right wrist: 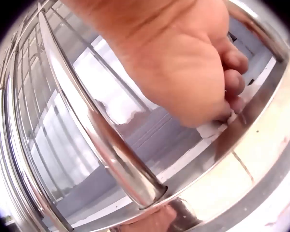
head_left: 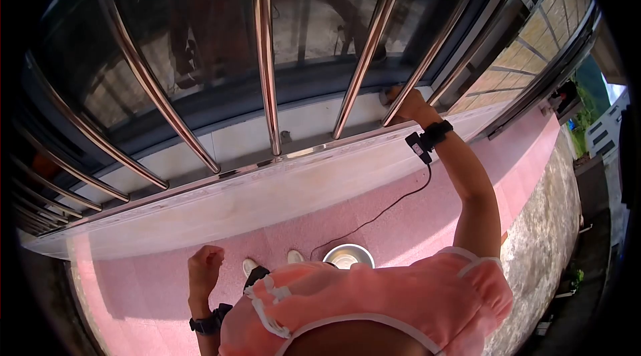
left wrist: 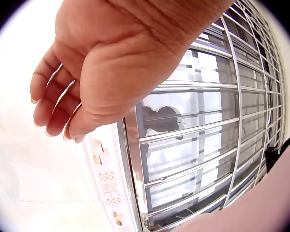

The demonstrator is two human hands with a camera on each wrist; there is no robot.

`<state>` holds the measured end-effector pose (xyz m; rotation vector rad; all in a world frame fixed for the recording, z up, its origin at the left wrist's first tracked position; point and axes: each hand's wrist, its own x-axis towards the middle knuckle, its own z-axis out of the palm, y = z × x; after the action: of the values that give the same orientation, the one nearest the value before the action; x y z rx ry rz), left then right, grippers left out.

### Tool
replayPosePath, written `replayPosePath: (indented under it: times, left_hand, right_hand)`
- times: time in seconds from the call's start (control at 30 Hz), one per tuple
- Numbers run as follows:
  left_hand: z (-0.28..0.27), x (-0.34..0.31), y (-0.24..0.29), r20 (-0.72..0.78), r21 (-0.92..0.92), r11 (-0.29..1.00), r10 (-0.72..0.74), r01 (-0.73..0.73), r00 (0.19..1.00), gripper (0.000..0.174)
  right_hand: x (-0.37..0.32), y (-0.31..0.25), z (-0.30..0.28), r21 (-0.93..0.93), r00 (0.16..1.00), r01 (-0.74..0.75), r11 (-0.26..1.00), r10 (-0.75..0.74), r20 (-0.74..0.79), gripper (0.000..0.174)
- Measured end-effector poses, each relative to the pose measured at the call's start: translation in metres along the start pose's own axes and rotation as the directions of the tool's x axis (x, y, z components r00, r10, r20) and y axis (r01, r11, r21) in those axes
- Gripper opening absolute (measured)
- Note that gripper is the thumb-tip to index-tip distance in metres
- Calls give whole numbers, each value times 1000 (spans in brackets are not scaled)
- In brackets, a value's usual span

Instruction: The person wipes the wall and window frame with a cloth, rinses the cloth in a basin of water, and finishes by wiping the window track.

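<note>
My right hand (head_left: 408,106) reaches between the metal bars (head_left: 360,56) to the white window sill (head_left: 310,118). Its fingers (right wrist: 234,82) are curled low over the sill, pinching what looks like a small white cloth (right wrist: 210,129), mostly hidden under the hand. A bar stands right beside the wrist. My left hand (head_left: 205,269) hangs in the air at my side, loosely curled and holding nothing. In the left wrist view this hand (left wrist: 111,63) appears in front of the bars, its fingers bent and slightly apart.
Dark window glass (head_left: 200,42) lies behind the bars. A tiled ledge (head_left: 254,206) runs below them. On the pink floor (head_left: 280,232) a metal basin (head_left: 366,254) stands by my feet. A black cable (head_left: 394,204) trails from the right wrist camera down toward the basin.
</note>
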<state>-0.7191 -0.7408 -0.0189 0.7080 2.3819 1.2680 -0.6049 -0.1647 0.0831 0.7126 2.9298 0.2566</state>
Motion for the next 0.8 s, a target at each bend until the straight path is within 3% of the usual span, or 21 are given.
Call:
replayPosePath:
  times: [0.03,0.07,0.1,0.17,0.23,0.27,0.3,0.37,0.47,0.5,0.57,0.6,0.63,0.67,0.73,0.8]
  left_hand:
    - [-1,-1,-1,4,-8,1000,-18,18,1000,8]
    - [0,-1,-2,7,-19,999,-36,37,999,8]
    - [1,-3,-4,13,-28,998,-57,58,998,9]
    - [2,-4,-3,18,-46,997,-60,61,998,9]
    - [2,-5,-2,14,-50,997,-51,51,999,9]
    - [0,-5,-2,11,-43,998,-40,40,999,9]
    - [0,-5,-2,5,-37,999,-28,28,1000,9]
    - [1,-6,-3,-9,-39,998,-46,46,999,10]
    - [5,-9,-8,10,-33,997,-66,66,998,10]
    - [6,-7,-9,13,-31,997,-66,66,998,10]
    - [5,-7,-4,6,-35,998,-60,60,998,11]
    - [5,-6,-2,1,-40,998,-54,54,999,11]
    - [4,-7,-2,-4,-38,998,-54,54,999,11]
    - [4,-7,-4,-10,-38,998,-54,54,998,11]
    - [5,-7,-5,-12,-31,999,-45,44,999,10]
    - [5,-7,-6,6,-8,1000,-26,26,1000,10]
  right_hand:
    - [10,3,14,-47,986,164,985,-165,-22,31]
    - [19,6,36,325,867,484,812,-397,-300,30]
    - [19,5,35,495,908,418,762,-359,-214,33]
    - [17,4,30,521,917,394,757,-364,-164,38]
    - [15,20,24,235,864,495,836,-445,-238,42]
    - [22,29,28,582,962,230,780,-272,-15,42]
    - [20,23,28,515,919,391,763,-358,-168,38]
    - [21,-1,15,754,961,180,632,-275,1,32]
    - [41,11,47,775,926,188,603,-373,66,27]
    - [39,8,33,844,930,5,537,-312,193,27]
    - [1,-16,-32,791,892,-271,549,-166,420,28]
    - [6,-4,-26,666,931,10,746,-249,266,29]
    - [11,8,-21,424,940,254,869,-324,102,31]
    - [15,13,-13,294,931,351,889,-365,-7,31]
    - [29,9,19,646,843,510,568,-480,-244,20]
    - [35,-9,17,812,896,293,505,-442,-48,21]
